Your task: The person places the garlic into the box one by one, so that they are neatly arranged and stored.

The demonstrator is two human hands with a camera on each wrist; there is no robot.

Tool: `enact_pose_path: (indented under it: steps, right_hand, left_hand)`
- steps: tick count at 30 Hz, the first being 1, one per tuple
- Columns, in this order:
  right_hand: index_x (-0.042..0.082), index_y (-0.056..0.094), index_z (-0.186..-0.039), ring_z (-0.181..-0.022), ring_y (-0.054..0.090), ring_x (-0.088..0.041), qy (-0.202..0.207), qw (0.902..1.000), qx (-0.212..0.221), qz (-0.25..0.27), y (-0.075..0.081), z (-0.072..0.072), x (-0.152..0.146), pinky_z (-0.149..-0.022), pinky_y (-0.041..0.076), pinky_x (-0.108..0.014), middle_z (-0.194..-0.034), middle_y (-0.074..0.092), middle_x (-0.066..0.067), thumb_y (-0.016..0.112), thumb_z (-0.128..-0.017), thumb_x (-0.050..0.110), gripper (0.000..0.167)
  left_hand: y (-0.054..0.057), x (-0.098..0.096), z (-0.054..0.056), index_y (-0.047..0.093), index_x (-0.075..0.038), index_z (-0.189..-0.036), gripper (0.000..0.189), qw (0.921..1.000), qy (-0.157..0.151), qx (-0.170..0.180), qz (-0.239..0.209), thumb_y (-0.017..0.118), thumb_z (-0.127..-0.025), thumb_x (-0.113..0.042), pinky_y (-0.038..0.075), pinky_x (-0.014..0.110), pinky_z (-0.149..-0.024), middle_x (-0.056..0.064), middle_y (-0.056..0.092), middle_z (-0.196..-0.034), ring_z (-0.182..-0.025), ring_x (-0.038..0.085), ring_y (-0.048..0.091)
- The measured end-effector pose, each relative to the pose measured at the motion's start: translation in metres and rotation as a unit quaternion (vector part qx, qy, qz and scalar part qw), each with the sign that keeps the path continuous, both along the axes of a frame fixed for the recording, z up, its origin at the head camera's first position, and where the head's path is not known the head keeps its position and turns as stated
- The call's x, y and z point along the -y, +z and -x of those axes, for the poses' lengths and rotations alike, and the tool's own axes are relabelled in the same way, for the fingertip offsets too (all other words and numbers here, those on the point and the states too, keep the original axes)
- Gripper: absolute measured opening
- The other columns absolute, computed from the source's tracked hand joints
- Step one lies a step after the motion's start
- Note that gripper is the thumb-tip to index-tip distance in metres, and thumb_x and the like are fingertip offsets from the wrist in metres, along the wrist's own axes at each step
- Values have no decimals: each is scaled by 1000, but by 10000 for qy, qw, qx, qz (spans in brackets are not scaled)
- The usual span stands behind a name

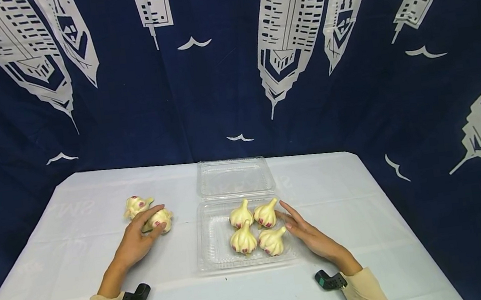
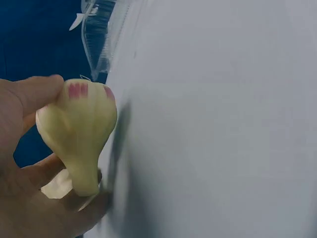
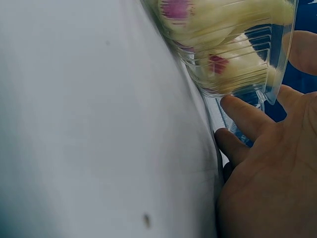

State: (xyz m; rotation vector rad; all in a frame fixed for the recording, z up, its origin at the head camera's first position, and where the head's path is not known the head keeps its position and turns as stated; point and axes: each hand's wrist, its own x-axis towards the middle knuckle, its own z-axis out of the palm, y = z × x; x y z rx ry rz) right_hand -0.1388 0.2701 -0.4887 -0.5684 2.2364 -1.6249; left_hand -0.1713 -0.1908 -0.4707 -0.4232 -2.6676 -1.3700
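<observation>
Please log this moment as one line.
left hand: grips garlic bulb; right hand: beside clear container; lid: open; inside: four bulbs; another bulb: by left hand

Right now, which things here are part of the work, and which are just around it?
Part of the work:
clear container, its lid open
four garlic bulbs inside
held bulb, gripped by the left hand
loose bulb beside it
right hand, at the container's right side

Just around it:
white-covered table
navy printed cloth
black wrist devices
</observation>
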Motion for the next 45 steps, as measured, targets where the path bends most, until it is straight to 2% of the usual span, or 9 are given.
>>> enact_pose_path:
  steps: [6, 8, 11, 14, 15, 18, 27, 33, 45]
  right_hand:
    - [33, 0, -161, -154, 4, -42, -9, 10000, 10, -6, 1, -1, 0, -116, 2, -71, -166, 17, -18, 33, -111, 22, 62]
    - [33, 0, -161, -154, 4, -41, 2, 10000, 14, 1, 0, -1, 0, -116, 2, -71, -166, 17, -18, 33, -111, 22, 62]
    - [33, 0, -161, -154, 4, -41, 3, 10000, 10, 6, 0, -1, 0, -116, 2, -71, -166, 17, -17, 33, -111, 22, 62]
    - [32, 0, -161, -153, 4, -42, -5, 10000, 1, 8, 0, -1, 0, -116, 2, -71, -166, 17, -18, 33, -111, 21, 62]
    - [32, 0, -161, -153, 4, -42, -9, 10000, -2, 9, 0, -1, 0, -116, 2, -71, -166, 17, -18, 33, -111, 20, 62]
    - [31, 0, -162, -153, 4, -42, 1, 10000, -2, 14, 0, -1, 0, -116, 2, -71, -166, 17, -18, 33, -111, 21, 62]
    - [32, 0, -161, -153, 4, -41, -14, 10000, -2, 13, 0, -2, 0, -116, 2, -71, -166, 17, -18, 32, -110, 20, 62]
    - [32, 0, -161, -154, 4, -40, -20, 10000, 61, 3, 0, -1, 0, -117, 2, -69, -166, 17, -18, 33, -110, 21, 62]
    - [34, 2, -161, -154, 6, -40, -83, 9999, 13, -105, 1, -1, 0, -118, 4, -69, -166, 20, -16, 35, -110, 24, 61]
  left_hand:
    - [8, -3, 3, 58, -10, -139, 48, 9998, -85, -183, -34, 72, -93, -16, 23, 71, -111, 29, 46, -144, -142, 53, 29]
    - [12, -5, 4, 57, -10, -139, 50, 9996, -140, -244, -55, 73, -92, -15, 21, 69, -114, 28, 48, -142, -139, 52, 34]
    - [17, -7, 4, 55, -10, -141, 52, 9993, -224, -278, -51, 73, -92, -13, 37, 56, -111, 24, 52, -138, -129, 43, 49]
    - [22, -9, 3, 52, -8, -140, 52, 9992, -309, -225, -118, 73, -92, -12, 55, 36, -91, 23, 54, -134, -116, 36, 58]
    - [24, -10, 3, 52, -7, -138, 51, 9992, -318, -191, -139, 73, -92, -12, 56, 31, -83, 22, 54, -133, -114, 36, 59]
    - [30, -13, 3, 53, -7, -132, 48, 9993, -316, -108, -189, 75, -90, -14, 54, 23, -78, 20, 57, -132, -111, 36, 63]
    - [46, -24, 8, 63, -19, -128, 49, 9993, -348, -155, 10, 83, -84, -27, 54, 28, -85, 6, 64, -126, -107, 20, 59]
    - [52, -33, 10, 69, -20, -124, 49, 9985, -448, -306, -78, 87, -79, -27, 53, 24, -85, 6, 63, -122, -107, 18, 57]
    - [56, -56, 15, 67, -16, -130, 50, 9945, -945, -447, 44, 83, -83, -27, 56, 45, -86, 7, 57, -121, -110, 24, 59]
